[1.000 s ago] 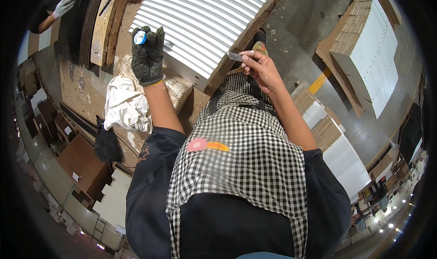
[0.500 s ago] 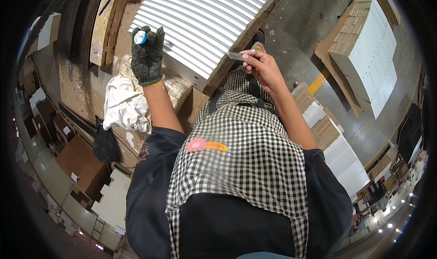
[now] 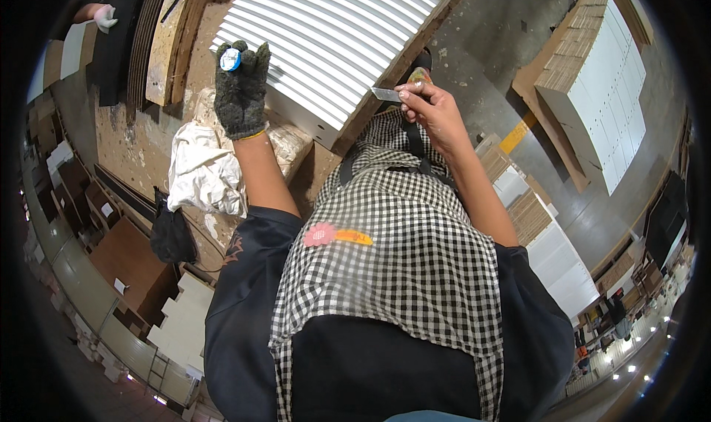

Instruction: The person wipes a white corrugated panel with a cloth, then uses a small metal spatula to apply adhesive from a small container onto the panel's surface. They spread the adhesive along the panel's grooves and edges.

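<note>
On my left hand (image 3: pixel 242 100) is a dark knitted glove. A small round blue-rimmed cap (image 3: pixel 230 60) with white stuff in it is held at its fingers, beside the corner of a stack of white panels (image 3: pixel 333 37). My bare right hand (image 3: pixel 433 111) pinches a small flat blade (image 3: pixel 386 94) between thumb and fingers. The blade points left, over the near right edge of the stack. Whitish smears show on the right fingertips. Apart from each other, the two hands are on either side of the stack's near end.
A crumpled white cloth (image 3: pixel 204 171) and a black bag (image 3: pixel 172 233) are by my left forearm. Wooden boards (image 3: pixel 164 51) lie at the far left. Another person's hand (image 3: pixel 105 18) in a whitish glove shows there. Stacked white panels (image 3: pixel 603 88) stand on the right.
Another person's gloved hand has come into view at the upper left. The blade in my right hand has tilted slightly; my left hand has barely moved.
</note>
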`<state>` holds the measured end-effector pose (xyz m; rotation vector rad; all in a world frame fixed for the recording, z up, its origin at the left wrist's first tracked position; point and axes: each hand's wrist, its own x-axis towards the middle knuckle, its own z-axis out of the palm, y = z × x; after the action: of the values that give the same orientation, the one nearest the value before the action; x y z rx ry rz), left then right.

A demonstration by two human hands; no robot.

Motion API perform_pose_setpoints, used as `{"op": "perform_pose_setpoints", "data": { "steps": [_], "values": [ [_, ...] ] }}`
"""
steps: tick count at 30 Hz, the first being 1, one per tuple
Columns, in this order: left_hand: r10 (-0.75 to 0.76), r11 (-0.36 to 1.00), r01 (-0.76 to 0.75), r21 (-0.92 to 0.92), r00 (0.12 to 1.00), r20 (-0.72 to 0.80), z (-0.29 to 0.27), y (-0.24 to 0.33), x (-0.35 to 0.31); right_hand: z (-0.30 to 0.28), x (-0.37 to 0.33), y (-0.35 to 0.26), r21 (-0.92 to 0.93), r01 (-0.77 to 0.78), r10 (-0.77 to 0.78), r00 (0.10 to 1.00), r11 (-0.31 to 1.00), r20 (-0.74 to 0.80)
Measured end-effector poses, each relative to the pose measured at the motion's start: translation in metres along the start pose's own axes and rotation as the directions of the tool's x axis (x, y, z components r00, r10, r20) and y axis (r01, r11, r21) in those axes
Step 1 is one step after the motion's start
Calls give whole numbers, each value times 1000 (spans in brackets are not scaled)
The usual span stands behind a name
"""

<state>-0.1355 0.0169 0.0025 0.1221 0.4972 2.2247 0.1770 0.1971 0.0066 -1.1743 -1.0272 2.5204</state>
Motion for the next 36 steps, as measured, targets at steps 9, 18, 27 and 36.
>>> {"op": "perform_pose_setpoints", "data": {
  "steps": [9,18,27,36],
  "values": [
    [3,1000,-3,12,1000,15,2,-2,1,1,-1,-1,5,-65,65,998,998,23],
    [-6,1000,6,5,995,102,2,-3,2,0,-21,0,-130,-183,201,969,975,147],
    [-13,1000,16,-23,994,107,-7,-1,1,9,-16,12,-108,-243,258,955,964,148],
    [-22,1000,24,-20,996,82,-4,-2,1,8,-3,22,-28,-293,293,941,956,168]
  ]
}}
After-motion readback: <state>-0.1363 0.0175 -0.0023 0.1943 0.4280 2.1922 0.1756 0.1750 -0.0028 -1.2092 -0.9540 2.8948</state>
